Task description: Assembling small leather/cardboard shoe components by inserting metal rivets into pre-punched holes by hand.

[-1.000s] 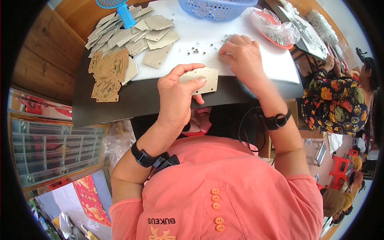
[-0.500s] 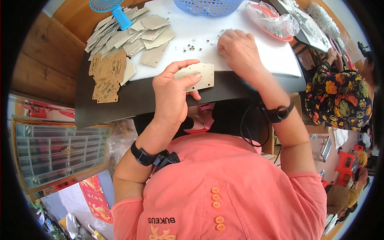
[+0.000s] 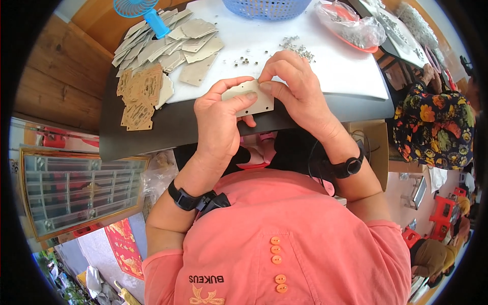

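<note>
My left hand (image 3: pixel 217 112) grips a flat cream board (image 3: pixel 260 104) with small holes along its edges, thumb on top and fingers behind it. At the board's upper right corner, the thumb and fingers of my right hand (image 3: pixel 300 94) are pinched together. Anything between those fingertips is hidden. Just beyond the hands, several small metal pieces (image 3: pixel 244 61) lie on the white sheet (image 3: pixel 335 76). A larger scatter of metal pieces (image 3: pixel 300 50) is behind my right hand.
Grey-cream boards (image 3: pixel 195 43) are heaped at the far left, with brown printed boards (image 3: pixel 140 96) nearer. A blue fan (image 3: pixel 155 23) stands by the heap. Beyond are a blue basket (image 3: pixel 267 10) and a red tray (image 3: pixel 363 48) holding a plastic bag. A person in floral clothing (image 3: pixel 432 124) sits at right.
My right hand has moved left and nearer, from the scattered metal pieces to the board's corner. My left hand keeps its hold on the board.
</note>
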A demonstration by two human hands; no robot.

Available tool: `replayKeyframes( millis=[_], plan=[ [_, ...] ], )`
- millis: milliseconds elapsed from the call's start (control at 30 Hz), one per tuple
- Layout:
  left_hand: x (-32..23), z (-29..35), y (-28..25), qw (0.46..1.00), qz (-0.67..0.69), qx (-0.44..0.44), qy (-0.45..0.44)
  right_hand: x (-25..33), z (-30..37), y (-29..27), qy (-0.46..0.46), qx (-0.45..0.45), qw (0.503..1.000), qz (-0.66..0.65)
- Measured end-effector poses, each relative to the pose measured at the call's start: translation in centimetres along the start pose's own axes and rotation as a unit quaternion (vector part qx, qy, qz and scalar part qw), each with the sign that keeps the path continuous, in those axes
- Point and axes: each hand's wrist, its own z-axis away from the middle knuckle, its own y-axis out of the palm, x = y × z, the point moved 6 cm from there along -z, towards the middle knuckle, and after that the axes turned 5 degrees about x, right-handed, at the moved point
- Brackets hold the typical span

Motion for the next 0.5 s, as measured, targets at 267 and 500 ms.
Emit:
replayKeyframes(
  millis=[267,500],
  plan=[
    [-0.1,0.3,0.1,0.998,0.052,0.008,-0.022,0.5,0.8,0.2,0.033,-0.066,0.997,-0.035],
    [-0.2,0.5,0.7,0.994,0.1,0.035,-0.013,0.5,1.6,-0.1,0.074,-0.101,0.987,-0.102]
  ],
)
